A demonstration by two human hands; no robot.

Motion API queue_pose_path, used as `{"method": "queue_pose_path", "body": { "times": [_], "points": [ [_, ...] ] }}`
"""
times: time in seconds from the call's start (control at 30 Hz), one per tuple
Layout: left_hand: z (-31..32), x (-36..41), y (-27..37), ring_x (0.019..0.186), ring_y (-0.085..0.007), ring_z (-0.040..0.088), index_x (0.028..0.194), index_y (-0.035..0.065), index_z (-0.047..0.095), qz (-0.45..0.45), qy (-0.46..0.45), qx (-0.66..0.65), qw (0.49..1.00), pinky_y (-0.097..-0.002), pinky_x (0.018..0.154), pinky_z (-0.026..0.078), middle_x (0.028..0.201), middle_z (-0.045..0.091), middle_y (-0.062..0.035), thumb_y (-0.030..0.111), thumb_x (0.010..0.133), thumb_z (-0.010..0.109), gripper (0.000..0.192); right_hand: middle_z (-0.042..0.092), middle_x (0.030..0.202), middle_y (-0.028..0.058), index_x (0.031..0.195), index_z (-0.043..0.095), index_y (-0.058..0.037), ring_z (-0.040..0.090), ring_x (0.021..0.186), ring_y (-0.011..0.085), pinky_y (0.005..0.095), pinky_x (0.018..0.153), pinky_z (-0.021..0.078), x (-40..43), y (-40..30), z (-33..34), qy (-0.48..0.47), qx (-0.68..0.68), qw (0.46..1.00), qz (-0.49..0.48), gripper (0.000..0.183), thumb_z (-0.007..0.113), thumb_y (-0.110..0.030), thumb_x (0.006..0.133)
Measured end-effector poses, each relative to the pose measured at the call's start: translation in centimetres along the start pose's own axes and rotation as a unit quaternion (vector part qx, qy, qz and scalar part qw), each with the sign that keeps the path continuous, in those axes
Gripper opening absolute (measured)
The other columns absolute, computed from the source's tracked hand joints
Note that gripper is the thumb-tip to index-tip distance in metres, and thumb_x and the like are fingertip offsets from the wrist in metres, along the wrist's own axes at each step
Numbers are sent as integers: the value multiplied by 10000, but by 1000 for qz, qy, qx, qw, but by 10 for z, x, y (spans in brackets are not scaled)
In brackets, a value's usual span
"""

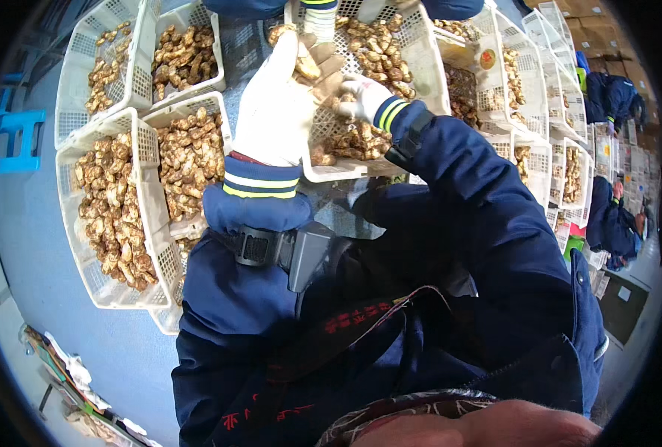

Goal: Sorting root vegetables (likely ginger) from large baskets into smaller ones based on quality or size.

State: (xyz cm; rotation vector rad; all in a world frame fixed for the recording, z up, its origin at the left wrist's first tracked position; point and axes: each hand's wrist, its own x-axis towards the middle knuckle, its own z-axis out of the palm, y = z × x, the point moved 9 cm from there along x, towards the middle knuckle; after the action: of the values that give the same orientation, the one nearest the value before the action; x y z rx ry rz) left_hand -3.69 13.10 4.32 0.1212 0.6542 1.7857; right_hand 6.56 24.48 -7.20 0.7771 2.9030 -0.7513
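Observation:
My left hand (286, 89), in a white work glove, is shut on a brown mushroom (307, 65) with a pale stem, above the near left of a white plastic crate (359, 170). My right hand (364, 99), in a white glove, bends its fingers around a small brown piece at the crate's left side; whether it grips the piece is unclear. Piles of stubby brown mushrooms (378, 53) lie in this crate. A co-worker's tan-gloved hand (328, 64) reaches in between my hands.
White crates of mushrooms stand at the left (135, 190) and in rows at the right (540, 162). A blue plastic stool (20, 139) is at the far left. Co-workers (616, 100) in dark blue sit at the far right. Another sits opposite me.

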Motion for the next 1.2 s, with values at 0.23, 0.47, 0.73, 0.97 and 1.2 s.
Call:
{"method": "queue_pose_path", "body": {
  "times": [0.23, 0.47, 0.73, 0.97, 1.2],
  "points": [
    [2, 13, -34, 850, -199, 633, 1165, 7, 554, -75, 4, 188, 979, -305, 748, 533, 999, 638, -96, 351, 952, 546, 405, 634, 1077, 120, 1184, 559, 5, 612, 934, 188, 278, 831, 489, -86, -47, -148, 253, 395, 883, -12, 359, 605, -202, 894],
    [42, 4, -49, 957, -199, 625, 1316, 55, 424, -3, -97, 257, 962, -278, 734, 550, 1216, 519, -98, 105, 952, 502, 375, 563, 1187, 114, 1249, 479, 11, 548, 1091, 166, 279, 945, 447, -124, -64, -143, 269, 466, 843, -20, 411, 604, -58, 863],
    [39, 15, -50, 957, -180, 600, 1290, 108, 436, 19, -91, 320, 943, -303, 771, 522, 1131, 571, -56, 144, 938, 574, 380, 614, 1065, 163, 1161, 599, -88, 613, 922, 304, 337, 772, 504, -142, -76, -152, 278, -13, 955, -97, 309, 581, -207, 877],
    [50, 7, -63, 892, -230, 616, 1255, 65, 461, 41, -89, 338, 936, -371, 783, 519, 1023, 603, -84, 187, 922, 601, 381, 635, 999, 74, 1092, 599, -21, 631, 828, 108, 259, 675, 523, -129, -42, -136, 140, 483, 860, 79, 256, 508, -225, 965],
    [62, -2, -82, 786, -223, 591, 1204, 46, 488, -129, -104, 93, 982, -402, 717, 543, 882, 572, -82, 195, 941, 551, 309, 597, 1168, 184, 1286, 467, 0, 638, 982, 274, 337, 774, 542, -109, -51, -102, 21, 816, 577, 19, 403, 454, -268, 985]
  ]
}}
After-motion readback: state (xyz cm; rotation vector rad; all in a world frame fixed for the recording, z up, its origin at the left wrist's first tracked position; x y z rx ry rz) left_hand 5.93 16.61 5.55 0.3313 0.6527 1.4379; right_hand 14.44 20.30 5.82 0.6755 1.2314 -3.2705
